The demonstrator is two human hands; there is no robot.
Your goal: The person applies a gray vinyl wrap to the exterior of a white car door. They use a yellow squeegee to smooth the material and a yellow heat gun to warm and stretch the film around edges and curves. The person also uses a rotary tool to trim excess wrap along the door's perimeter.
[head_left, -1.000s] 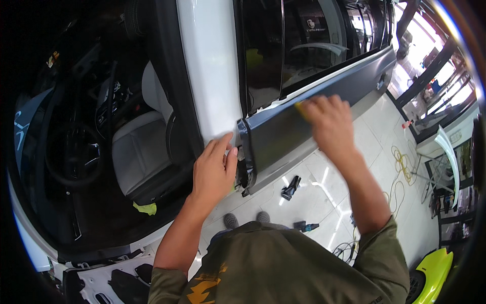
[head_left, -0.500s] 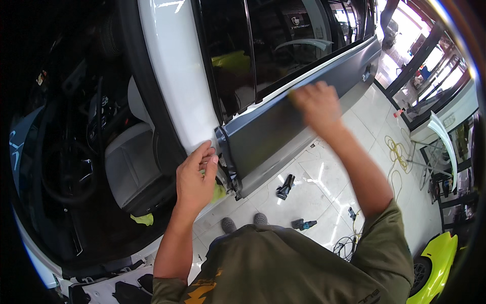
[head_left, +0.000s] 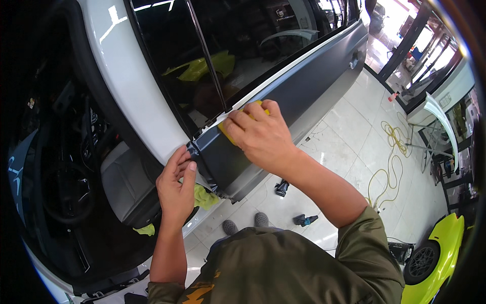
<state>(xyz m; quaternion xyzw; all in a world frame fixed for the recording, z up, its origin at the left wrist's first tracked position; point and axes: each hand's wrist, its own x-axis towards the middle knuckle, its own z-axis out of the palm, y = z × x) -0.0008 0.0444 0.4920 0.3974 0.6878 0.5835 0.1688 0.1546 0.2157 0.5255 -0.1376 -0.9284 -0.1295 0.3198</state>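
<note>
The right hand [head_left: 260, 134] presses a yellow squeegee [head_left: 229, 133] flat against the grey film-covered car door [head_left: 304, 88], just below the window line (fingers closed over the tool). The left hand [head_left: 176, 187] pinches the film at the door's front edge, beside the open front doorway. A yellow-green cloth [head_left: 205, 197] hangs just below that edge.

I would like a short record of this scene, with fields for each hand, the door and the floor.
left hand: fingers pinch the front edge of the grey car door
right hand: presses a yellow squeegee on the door below the window
door: open, grey film over white
floor: two dark tools, yellow hose
</note>
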